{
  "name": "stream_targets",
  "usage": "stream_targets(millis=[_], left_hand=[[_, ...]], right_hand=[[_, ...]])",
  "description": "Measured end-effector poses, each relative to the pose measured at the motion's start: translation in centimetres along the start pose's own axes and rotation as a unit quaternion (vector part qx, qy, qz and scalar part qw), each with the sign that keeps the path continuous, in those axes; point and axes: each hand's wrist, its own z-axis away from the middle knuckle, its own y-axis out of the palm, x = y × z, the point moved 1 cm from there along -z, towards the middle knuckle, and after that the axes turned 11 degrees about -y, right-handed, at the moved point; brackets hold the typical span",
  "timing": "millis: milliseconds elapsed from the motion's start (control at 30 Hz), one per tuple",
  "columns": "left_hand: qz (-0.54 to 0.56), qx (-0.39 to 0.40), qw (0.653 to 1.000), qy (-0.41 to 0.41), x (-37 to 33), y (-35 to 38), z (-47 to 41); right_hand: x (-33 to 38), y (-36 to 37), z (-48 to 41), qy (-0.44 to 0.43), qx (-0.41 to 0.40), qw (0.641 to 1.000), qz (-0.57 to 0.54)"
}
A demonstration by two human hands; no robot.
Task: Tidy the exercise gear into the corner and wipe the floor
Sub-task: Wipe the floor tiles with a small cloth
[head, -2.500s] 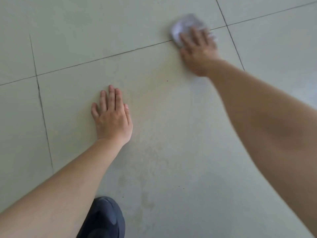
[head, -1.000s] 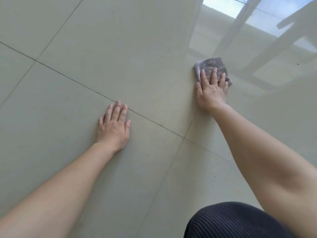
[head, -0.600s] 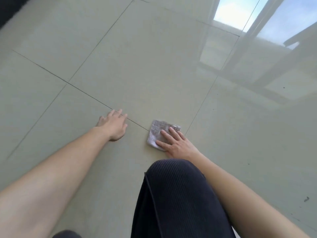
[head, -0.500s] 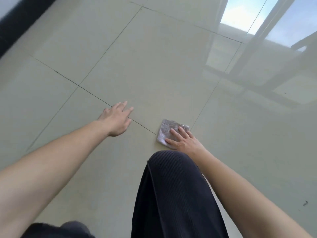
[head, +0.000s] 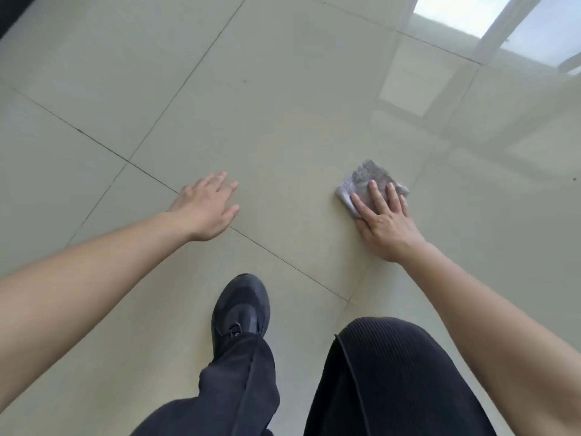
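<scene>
Pressing grey cloth flat onto tiled floor under straight fingers of right hand, with left hand spread loose, holding nothing, over a grout line beyond black shoe

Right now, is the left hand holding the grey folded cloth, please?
No, the grey folded cloth lies under the right hand, while the left hand holds nothing.

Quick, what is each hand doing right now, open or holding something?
Left hand: open, fingers straight, holding nothing.
Right hand: open, fingers flat on the cloth, pressing it to the floor.
</scene>
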Motion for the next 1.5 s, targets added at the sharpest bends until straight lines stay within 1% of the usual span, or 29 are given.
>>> stream_targets(millis=[33,100,167,233,300,333,367,400,467,567,633,667,733,800,833,900,967,1033,1067,1100,1133,1167,1233,1267,1333,1367,1400,1433,1500], left_hand=[[0.019,0.006,1.0,-0.017,0.1,1.5,-1.0],[0.045,0.009,0.998,-0.044,0.2,4.2,-2.3],[0.066,-0.003,0.996,-0.068,0.4,5.9,-3.1],[0.096,-0.031,0.991,-0.084,0.6,6.9,-3.7],[0.118,-0.059,0.988,-0.082,0.8,7.5,-4.2],[0.127,-0.073,0.986,-0.077,0.8,7.7,-4.5],[0.135,-0.087,0.984,-0.071,0.9,8.0,-4.6],[0.144,-0.104,0.982,-0.067,1.1,8.2,-4.8],[0.162,-0.131,0.976,-0.069,1.4,8.8,-5.0],[0.181,-0.136,0.971,-0.075,1.4,9.7,-4.9],[0.19,-0.141,0.969,-0.072,1.3,9.9,-5.0],[0.194,-0.142,0.968,-0.075,1.4,9.9,-5.1],[0.2,-0.141,0.966,-0.083,1.6,9.9,-5.2],[0.2,-0.147,0.964,-0.096,2.2,10.0,-5.3],[0.202,-0.15,0.962,-0.11,2.6,10.1,-5.5],[0.211,-0.153,0.954,-0.146,3.8,10.3,-5.8],[0.219,-0.159,0.945,-0.184,5.0,10.5,-6.1],[0.229,-0.162,0.934,-0.22,6.3,10.6,-6.5],[0.235,-0.161,0.929,-0.237,6.7,10.6,-6.7],[0.242,-0.159,0.923,-0.252,7.1,10.6,-6.8],[0.247,-0.154,0.919,-0.265,7.5,10.6,-6.9],[0.25,-0.148,0.917,-0.274,7.8,10.7,-7.0],[0.249,-0.139,0.917,-0.278,8.3,10.9,-7.1],[0.246,-0.138,0.919,-0.276,8.5,11.0,-7.1],[0.241,-0.144,0.921,-0.269,9.0,11.2,-7.0],[0.241,-0.148,0.921,-0.27,9.2,11.3,-6.9],[0.242,-0.15,0.919,-0.273,9.5,11.4,-6.8],[0.244,-0.15,0.916,-0.28,9.9,11.5,-6.8],[0.251,-0.153,0.908,-0.299,10.5,11.7,-6.8]], right_hand=[[0.9,0.3,-0.7,-0.013,-0.014,1.0,0.013],[3.6,1.3,-1.4,-0.108,-0.022,0.993,0.047],[6.9,2.7,-1.5,-0.24,0.009,0.968,0.076],[8.6,3.0,-2.4,-0.339,0.032,0.935,0.103],[8.0,1.8,-4.3,-0.39,0.027,0.912,0.126],[7.0,1.0,-5.4,-0.387,0.016,0.913,0.132],[5.7,0.0,-6.5,-0.352,0.001,0.928,0.122],[3.8,-1.0,-7.5,-0.286,-0.018,0.953,0.099],[-0.8,-3.4,-9.2,-0.106,-0.071,0.991,0.048],[-5.9,-6.1,-10.5,0.121,-0.093,0.988,-0.015],[-5.8,-6.7,-11.3,0.192,-0.092,0.976,-0.046],[-4.5,-6.5,-11.8,0.193,-0.097,0.975,-0.05],[-0.3,-5.3,-12.1,0.122,-0.096,0.987,-0.029],[5.0,-3.1,-11.6,-0.028,-0.071,0.997,0.018],[7.7,-1.9,-11.0,-0.116,-0.057,0.991,0.043],[12.5,0.5,-9.7,-0.289,-0.026,0.952,0.095],[15.4,1.9,-9.3,-0.426,0.012,0.895,0.133],[16.0,1.8,-10.6,-0.517,0.04,0.842,0.15],[15.5,1.2,-11.7,-0.538,0.033,0.829,0.151],[14.5,0.3,-13.1,-0.537,0.005,0.831,0.145],[13.0,-1.0,-15.0,-0.505,-0.032,0.85,0.143],[11.2,-2.6,-16.9,-0.436,-0.06,0.887,0.136],[7.4,-6.1,-19.9,-0.219,-0.091,0.968,0.088],[5.8,-7.7,-20.8,-0.096,-0.105,0.989,0.046],[4.6,-9.3,-21.8,0.099,-0.122,0.987,-0.037],[5.3,-9.2,-22.0,0.152,-0.125,0.979,-0.06],[6.9,-8.8,-22.1,0.165,-0.126,0.976,-0.063],[8.8,-7.8,-21.9,0.139,-0.126,0.981,-0.051],[13.6,-5.3,-20.9,-0.011,-0.121,0.993,-0.008]])
